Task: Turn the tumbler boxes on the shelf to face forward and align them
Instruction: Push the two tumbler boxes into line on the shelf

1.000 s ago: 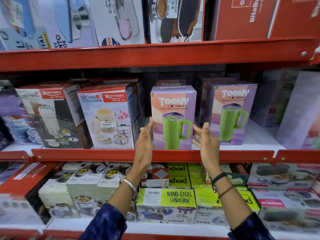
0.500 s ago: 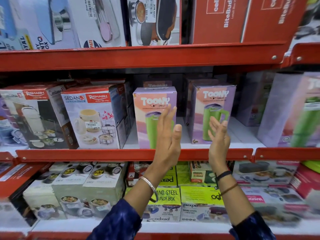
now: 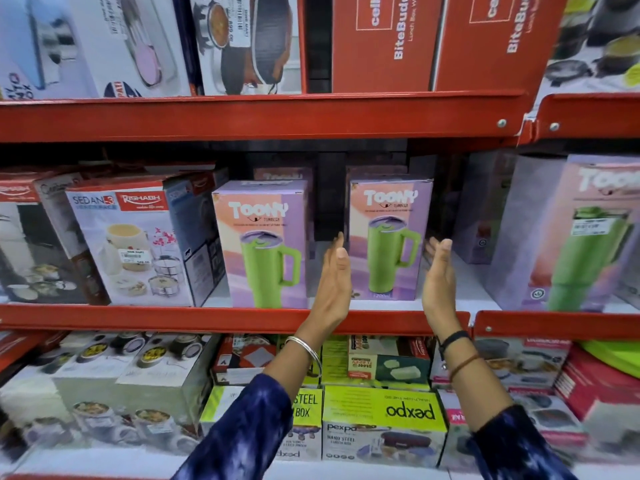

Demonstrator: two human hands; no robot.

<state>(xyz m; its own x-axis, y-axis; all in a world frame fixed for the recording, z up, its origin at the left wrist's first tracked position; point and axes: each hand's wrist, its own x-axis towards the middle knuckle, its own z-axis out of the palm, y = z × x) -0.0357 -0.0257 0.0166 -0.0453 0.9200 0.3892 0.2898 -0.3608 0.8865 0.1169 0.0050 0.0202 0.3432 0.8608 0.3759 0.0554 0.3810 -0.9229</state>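
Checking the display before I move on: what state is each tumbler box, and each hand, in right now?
Left Toony tumbler box: upright, facing forward, at the shelf's front edge.
Middle Toony tumbler box: upright, facing forward, set further back, between both hands.
Right Toony tumbler box: upright, front showing, angled.
Left hand: open, holding nothing, left of the middle box.
Right hand: open, holding nothing, right of it.

The tumbler boxes in front of me, one at the left (image 3: 259, 244) and one at the right (image 3: 390, 239), are lilac with peach bands, white lettering and a lime-green tumbler printed on each. The shelf (image 3: 207, 318) edge is red, and the lunch box carton (image 3: 131, 244) beside them is white with a red label. My sleeves (image 3: 242, 441) are dark blue with paler mottling, and my left wrist wears a silver bangle (image 3: 306, 351).
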